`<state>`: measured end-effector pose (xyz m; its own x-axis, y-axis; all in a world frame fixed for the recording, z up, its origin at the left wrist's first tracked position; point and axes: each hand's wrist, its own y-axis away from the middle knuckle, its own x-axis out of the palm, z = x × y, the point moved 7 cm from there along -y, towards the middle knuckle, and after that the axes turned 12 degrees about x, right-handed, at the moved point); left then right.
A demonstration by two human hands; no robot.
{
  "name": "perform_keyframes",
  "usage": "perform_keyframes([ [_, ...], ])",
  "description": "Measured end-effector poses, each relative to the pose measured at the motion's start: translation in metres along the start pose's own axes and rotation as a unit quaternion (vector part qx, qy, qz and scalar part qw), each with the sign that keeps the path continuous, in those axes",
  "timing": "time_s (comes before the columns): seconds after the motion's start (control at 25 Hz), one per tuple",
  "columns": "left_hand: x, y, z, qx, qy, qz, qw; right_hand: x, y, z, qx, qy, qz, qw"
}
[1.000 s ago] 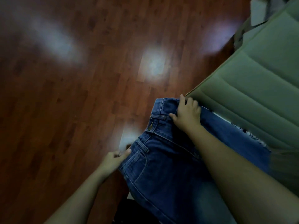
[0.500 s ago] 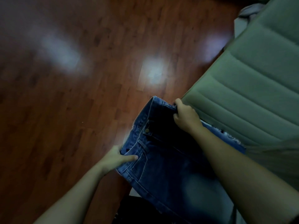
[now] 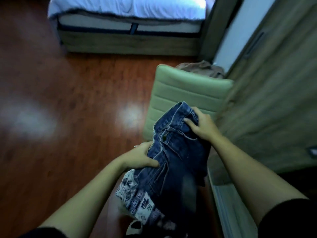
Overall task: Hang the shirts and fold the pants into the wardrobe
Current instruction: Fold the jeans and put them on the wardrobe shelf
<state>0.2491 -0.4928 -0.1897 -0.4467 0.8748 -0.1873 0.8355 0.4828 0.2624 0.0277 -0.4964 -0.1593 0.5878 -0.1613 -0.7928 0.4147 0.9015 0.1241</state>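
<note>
Both arms reach forward, bare up to short dark sleeves. The left hand (image 3: 139,157) is curled closed, gripping the jeans (image 3: 173,157) on their left side, with the thumb lying flat on top of the cloth and pointing right. A ring shows on one finger. The right hand (image 3: 201,127) is higher and farther out. Its fingers are bent down, clutching the top edge of the jeans near the waist. The two wrists are apart.
</note>
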Motion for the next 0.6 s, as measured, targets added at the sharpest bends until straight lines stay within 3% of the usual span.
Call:
perform_keyframes([
  [0.2, 0.018, 0.001, -0.157, 0.101, -0.041, 0.021, 0.994, -0.164, 0.055, 0.035, -0.079, -0.002, -0.21, 0.975],
  [0.32, 0.007, 0.011, -0.257, 0.195, -0.089, 0.023, 0.976, -0.252, 0.087, 0.066, -0.103, 0.075, -0.31, 0.942],
  [0.44, -0.001, 0.025, -0.348, 0.289, -0.139, 0.059, 0.945, -0.322, 0.111, 0.1, -0.099, 0.173, -0.356, 0.913],
  [0.52, -0.009, 0.022, -0.387, 0.3, -0.172, 0.112, 0.931, -0.358, 0.124, 0.121, -0.062, 0.255, -0.369, 0.892],
  [0.6, -0.024, 0.012, -0.42, 0.279, -0.299, 0.104, 0.906, -0.381, 0.135, 0.141, -0.017, 0.337, -0.384, 0.86],
])
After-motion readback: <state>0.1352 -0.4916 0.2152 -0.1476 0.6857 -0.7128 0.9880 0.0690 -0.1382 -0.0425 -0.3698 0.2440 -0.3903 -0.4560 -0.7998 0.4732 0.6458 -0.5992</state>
